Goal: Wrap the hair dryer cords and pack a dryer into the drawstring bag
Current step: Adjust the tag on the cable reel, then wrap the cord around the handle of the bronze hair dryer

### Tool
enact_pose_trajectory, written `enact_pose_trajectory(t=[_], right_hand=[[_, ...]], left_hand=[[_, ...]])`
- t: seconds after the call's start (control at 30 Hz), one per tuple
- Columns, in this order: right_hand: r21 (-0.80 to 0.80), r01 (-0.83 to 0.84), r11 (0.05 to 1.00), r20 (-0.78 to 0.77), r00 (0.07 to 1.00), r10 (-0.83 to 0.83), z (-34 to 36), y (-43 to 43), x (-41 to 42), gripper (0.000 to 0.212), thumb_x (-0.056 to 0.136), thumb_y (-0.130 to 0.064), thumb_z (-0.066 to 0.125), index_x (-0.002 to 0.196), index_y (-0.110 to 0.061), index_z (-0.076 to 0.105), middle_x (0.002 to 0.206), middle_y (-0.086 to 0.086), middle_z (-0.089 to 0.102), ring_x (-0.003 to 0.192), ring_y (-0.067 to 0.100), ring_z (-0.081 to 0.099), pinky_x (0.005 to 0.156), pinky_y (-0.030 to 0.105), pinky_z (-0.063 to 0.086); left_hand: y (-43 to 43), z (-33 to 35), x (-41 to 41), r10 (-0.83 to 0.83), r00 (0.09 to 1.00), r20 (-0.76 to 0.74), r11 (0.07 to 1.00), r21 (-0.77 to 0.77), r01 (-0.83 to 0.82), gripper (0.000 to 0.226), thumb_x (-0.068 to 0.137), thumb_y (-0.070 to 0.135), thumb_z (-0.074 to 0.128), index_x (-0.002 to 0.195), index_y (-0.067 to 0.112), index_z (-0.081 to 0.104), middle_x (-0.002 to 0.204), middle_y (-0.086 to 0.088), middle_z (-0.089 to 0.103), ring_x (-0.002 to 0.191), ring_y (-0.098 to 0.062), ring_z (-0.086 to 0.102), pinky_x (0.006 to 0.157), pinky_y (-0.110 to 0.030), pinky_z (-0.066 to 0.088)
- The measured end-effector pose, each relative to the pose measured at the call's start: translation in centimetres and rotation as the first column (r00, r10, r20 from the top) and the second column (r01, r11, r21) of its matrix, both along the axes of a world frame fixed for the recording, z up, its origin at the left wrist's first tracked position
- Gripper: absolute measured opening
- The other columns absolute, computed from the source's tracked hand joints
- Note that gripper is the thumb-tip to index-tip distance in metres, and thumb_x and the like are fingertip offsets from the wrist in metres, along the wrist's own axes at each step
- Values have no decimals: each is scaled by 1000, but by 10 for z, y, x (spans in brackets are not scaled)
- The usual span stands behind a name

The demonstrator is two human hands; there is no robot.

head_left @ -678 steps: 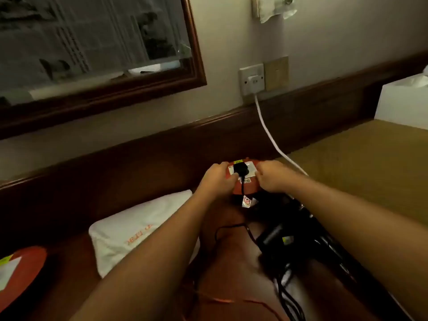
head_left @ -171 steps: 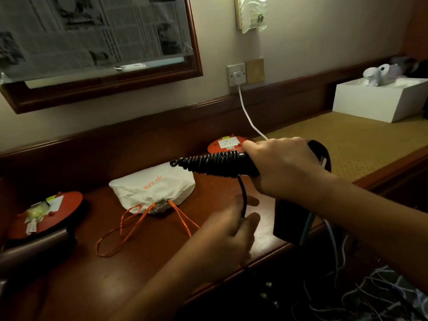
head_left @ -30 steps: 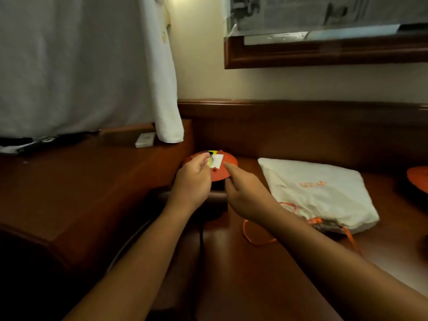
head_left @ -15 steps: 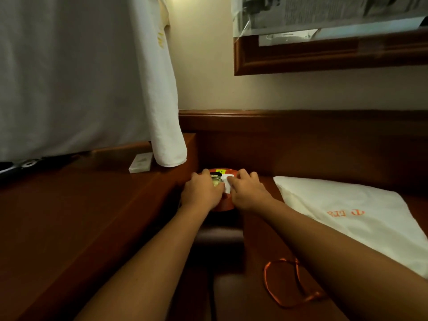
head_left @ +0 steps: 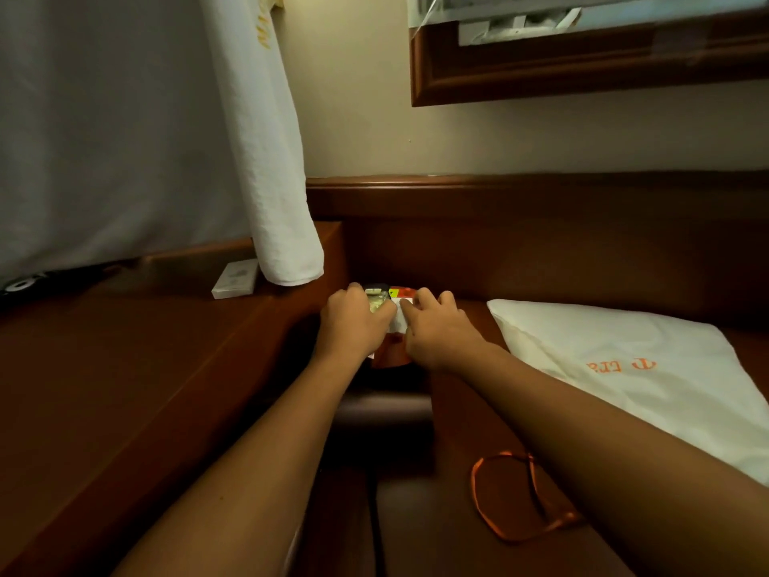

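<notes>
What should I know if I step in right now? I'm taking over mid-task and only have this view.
Left hand: on the orange hair dryer at the back of the desk, fingers at its labelled end; grip unclear.
Right hand: on the same dryer, fingers at the white label; grip unclear.
White drawstring bag: lying flat to the right, apart from the hands; its orange drawstring loops on the desk.
Done: nothing visibly packed.
Left: wrap this dryer's cord, not visible here, then pack a dryer into the bag.
</notes>
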State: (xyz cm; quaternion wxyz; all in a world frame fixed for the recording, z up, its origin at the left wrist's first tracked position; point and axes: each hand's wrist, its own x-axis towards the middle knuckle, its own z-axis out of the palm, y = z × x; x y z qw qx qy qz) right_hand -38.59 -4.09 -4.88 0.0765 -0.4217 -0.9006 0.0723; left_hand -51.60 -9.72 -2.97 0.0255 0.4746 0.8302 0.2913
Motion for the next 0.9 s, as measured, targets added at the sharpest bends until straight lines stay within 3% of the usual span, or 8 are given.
enact_pose_trajectory(t=[0.07,0.13,0.2,0.27,0.33,0.5,0.7,0.9], right_hand=[[9,8,1000,-68,998,-7,2,-3,3,51,101,-36,37,148,-15,37,144,7,37,125,29,35,101,45,39],[74,-18,997,-265,964,37,6,-18,11,44,101,-37,39,138,-14,50,135,6,48,120,25,43,100,43,40],[150,-171,974,-399,891,218,9,-46,25,40,98,-45,44,122,-17,60,120,2,58,110,19,49,96,41,41],[155,-372,915,-312,861,402,9,-77,38,53,92,-65,46,120,-23,60,114,-2,59,104,14,49,92,35,40],[86,-438,895,-152,882,446,-1,-92,43,75,81,-79,51,134,-26,49,126,-5,55,110,12,48,96,31,40],[38,-437,899,-144,888,437,-9,-95,46,81,82,-46,72,149,-26,32,139,-1,51,121,19,48,101,37,45],[167,-300,939,-318,885,339,22,-116,131,73,77,-48,71,141,-27,46,126,-4,60,108,17,54,90,33,46],[245,35,969,-404,912,69,45,-150,253,73,73,-34,84,138,-24,51,117,-2,64,101,21,60,85,37,50]], left_hand=[[-2,2,-4,-9,999,53,999,45,6,45,88,43,64,111,5,64,109,-16,69,94,-32,64,67,-31,42],[-7,4,-11,-12,992,125,995,96,0,43,88,45,65,107,6,66,103,-14,71,87,-29,64,67,-31,44],[-11,2,-20,-32,978,204,987,159,-1,43,86,50,66,103,10,67,98,-10,73,87,-29,67,69,-35,53],[-17,3,-26,-80,950,302,980,199,20,46,81,59,65,99,17,67,92,-5,74,81,-25,72,67,-41,60],[-22,4,-28,-140,902,409,976,212,55,47,78,63,63,101,21,65,93,-2,76,77,-22,75,59,-44,63],[-35,17,-26,-190,828,528,972,219,83,43,91,52,64,119,20,61,104,-4,74,79,-18,75,53,-30,58],[-53,47,-12,-245,629,738,969,213,128,39,97,38,65,128,16,56,106,-11,72,82,-20,73,58,-32,60],[-67,67,32,-306,596,743,952,244,185,41,97,36,66,128,11,56,103,-13,69,67,-18,72,69,-43,64]])
